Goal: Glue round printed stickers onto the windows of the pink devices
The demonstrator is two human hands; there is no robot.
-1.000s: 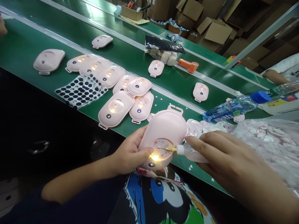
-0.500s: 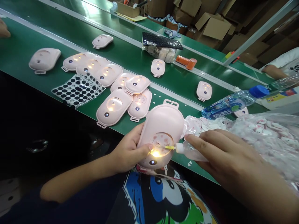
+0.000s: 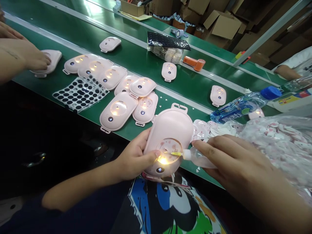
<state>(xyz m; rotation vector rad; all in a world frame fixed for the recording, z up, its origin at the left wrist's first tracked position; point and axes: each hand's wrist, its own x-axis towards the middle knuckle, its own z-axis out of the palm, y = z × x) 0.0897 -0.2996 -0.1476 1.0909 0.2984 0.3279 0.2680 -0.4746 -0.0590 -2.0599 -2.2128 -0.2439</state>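
A co-worker's hand has come down onto a pale pink plastic case at the far left of the green conveyor belt. The person's left hand curls around another pink case, gripping it. That case lies over the belt's near edge, its long axis running roughly toward the person, with the loop tab pointing away and the lit round window near the person. The right hand pinches a squeeze bottle, its yellow nozzle reaching into the window. Whether anything is coming out, I cannot tell. Many cases lie finished-looking on the belt, yet the plastic bag of printed discs remains well filled – plenty left.
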